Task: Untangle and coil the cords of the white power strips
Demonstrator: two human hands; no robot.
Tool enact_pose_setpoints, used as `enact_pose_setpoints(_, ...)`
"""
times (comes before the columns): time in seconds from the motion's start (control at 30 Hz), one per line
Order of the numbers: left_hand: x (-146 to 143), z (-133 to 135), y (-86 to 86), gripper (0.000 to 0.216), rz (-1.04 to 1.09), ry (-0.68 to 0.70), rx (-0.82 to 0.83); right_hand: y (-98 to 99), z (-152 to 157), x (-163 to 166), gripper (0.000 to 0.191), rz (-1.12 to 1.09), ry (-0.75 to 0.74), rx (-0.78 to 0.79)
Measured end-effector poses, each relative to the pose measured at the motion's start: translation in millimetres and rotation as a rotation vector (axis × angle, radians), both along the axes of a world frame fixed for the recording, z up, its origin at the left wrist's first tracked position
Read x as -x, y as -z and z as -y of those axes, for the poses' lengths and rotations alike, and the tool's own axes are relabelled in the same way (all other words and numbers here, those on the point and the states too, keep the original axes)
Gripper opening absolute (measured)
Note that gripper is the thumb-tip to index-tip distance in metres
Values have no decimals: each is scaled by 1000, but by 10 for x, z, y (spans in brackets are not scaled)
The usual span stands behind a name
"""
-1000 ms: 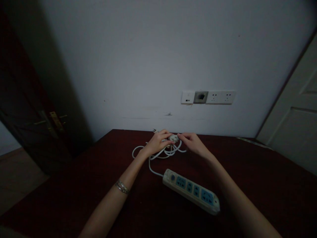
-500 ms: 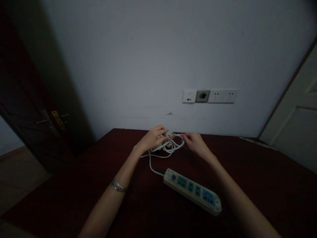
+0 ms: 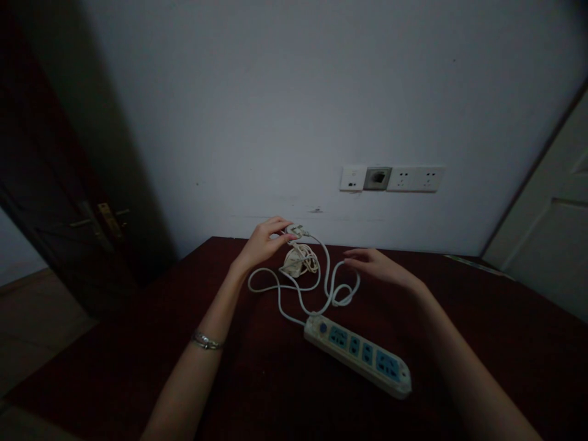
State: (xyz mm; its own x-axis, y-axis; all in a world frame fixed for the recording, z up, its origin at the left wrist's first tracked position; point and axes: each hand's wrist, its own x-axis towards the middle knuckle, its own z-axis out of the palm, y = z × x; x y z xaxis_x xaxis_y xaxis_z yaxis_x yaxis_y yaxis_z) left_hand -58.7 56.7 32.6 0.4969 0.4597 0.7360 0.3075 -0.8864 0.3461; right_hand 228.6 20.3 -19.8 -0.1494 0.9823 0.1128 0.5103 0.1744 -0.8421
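My left hand (image 3: pixel 266 242) pinches a white plug (image 3: pixel 296 231) between thumb and fingers, lifted a little above the table's back edge. From the plug a white power cord (image 3: pixel 327 263) runs down in loose loops. One loop reaches my right hand (image 3: pixel 379 266), whose thumb and fingers are closed on it. Nearer me lies a power strip (image 3: pixel 356 355), off-white with blue socket panels and a dark switch, set at a slant. Below the left hand sits a coiled off-white bundle of cord (image 3: pixel 301 260); what it is wound round I cannot make out.
All this lies on a dark red table (image 3: pixel 257 380) against a pale wall (image 3: pixel 257 110). A row of white wall sockets (image 3: pixel 416 179), with a grey plate (image 3: pixel 377 178) among them, is above the table. A dark door (image 3: pixel 55 184) stands at left, a white door (image 3: pixel 546 202) at right.
My left hand has moved left and up with the plug, pulling it clear of the cord pile. The cord has spread into wider loops, uncovering the coiled bundle. My right hand has shifted slightly right.
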Motion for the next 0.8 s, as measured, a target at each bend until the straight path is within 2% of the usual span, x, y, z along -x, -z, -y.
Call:
enact_pose_setpoints(0.1,-56,1,39,23,-1,13,44,-131,130,159,33,-95,-22,-164)
enact_pose_setpoints(0.2,-135,2,94,23,83,26,90,-251,273,329,34,-340,-204,-40)
enact_pose_setpoints(0.3,-273,15,180,25,189,67,165,-264,333,454,30,-415,-281,38)
enact_pose_setpoints(0.4,-459,54,285,34,291,164,353,-205,282,519,29,-452,-255,-28)
enact_pose_setpoints(0.5,-641,100,397,48,368,243,591,-197,223,537,29,-618,-155,-121)
enact_pose_setpoints(0.67,-839,169,606,77,207,289,839,-399,297,438,27,-968,-61,-167)
enact_pose_setpoints(0.73,-886,220,688,79,105,387,950,-477,336,351,23,-1059,-31,-217)
enact_pose_setpoints(0.8,-913,284,745,72,-77,551,1061,-518,347,244,19,-1129,-6,-285)
